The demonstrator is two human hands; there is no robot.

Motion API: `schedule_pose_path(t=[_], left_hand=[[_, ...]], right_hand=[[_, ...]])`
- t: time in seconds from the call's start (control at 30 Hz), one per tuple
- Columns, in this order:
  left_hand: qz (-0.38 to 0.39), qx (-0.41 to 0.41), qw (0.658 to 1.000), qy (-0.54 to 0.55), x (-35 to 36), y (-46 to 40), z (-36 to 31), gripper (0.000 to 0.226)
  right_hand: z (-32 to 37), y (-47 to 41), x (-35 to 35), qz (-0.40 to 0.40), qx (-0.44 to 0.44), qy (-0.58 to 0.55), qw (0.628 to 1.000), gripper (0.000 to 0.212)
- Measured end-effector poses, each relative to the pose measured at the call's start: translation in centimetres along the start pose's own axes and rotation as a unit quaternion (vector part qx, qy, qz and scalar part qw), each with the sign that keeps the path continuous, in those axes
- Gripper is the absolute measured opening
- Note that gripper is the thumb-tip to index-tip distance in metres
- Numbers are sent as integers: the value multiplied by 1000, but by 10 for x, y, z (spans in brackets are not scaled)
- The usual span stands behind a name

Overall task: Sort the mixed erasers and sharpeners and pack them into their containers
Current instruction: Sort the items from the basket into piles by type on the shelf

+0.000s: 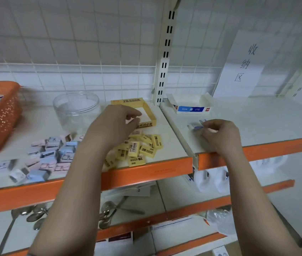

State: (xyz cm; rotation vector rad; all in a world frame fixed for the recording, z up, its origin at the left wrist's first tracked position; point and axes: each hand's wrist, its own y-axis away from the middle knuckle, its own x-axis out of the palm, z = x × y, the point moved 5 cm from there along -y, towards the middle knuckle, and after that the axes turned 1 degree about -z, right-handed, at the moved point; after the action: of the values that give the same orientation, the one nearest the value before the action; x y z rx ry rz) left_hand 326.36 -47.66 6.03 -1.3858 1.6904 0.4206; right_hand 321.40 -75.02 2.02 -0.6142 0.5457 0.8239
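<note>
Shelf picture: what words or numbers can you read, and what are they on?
"2B" on the yellow box.
"2B" on the yellow erasers; smaller print and barcodes too small to read.
"收纳区" handwritten on the paper sign.
Blue and white box: label too blurred to read.

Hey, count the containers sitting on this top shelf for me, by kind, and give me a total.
Orange basket: 1
Clear plastic jar: 1
Yellow box: 1
White and blue box: 1
Total: 4
</note>
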Motion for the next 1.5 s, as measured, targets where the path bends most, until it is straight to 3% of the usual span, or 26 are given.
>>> schedule_pose_path(t=[0.33, 0.73, 0.9, 1.0, 1.1, 1.23, 1.5], left_hand=[[-110, -5, 991, -69, -130, 28, 105, 27], [-77, -41, 987, -134, -283, 82, 283, 25], [-76, -71, 987, -122, -302, 96, 320, 25], [-84, -77, 987, -112, -304, 99, 332, 24], [-68, -84, 988, -114, -303, 98, 337, 25], [-47, -79, 988, -122, -299, 93, 342, 27], [-42, -68, 986, -144, -296, 83, 347, 29]], right_hand=[[142, 61, 77, -21, -91, -103, 990, 15], [341, 160, 227, 46, -139, -179, 973, 13], [400, 154, 270, 151, -221, -44, 962, 19], [422, 141, 313, 239, -285, 124, 920, 21], [428, 134, 348, 301, -294, 230, 877, 25], [432, 129, 369, 332, -279, 260, 863, 33], [435, 128, 369, 313, -282, 269, 866, 26]])
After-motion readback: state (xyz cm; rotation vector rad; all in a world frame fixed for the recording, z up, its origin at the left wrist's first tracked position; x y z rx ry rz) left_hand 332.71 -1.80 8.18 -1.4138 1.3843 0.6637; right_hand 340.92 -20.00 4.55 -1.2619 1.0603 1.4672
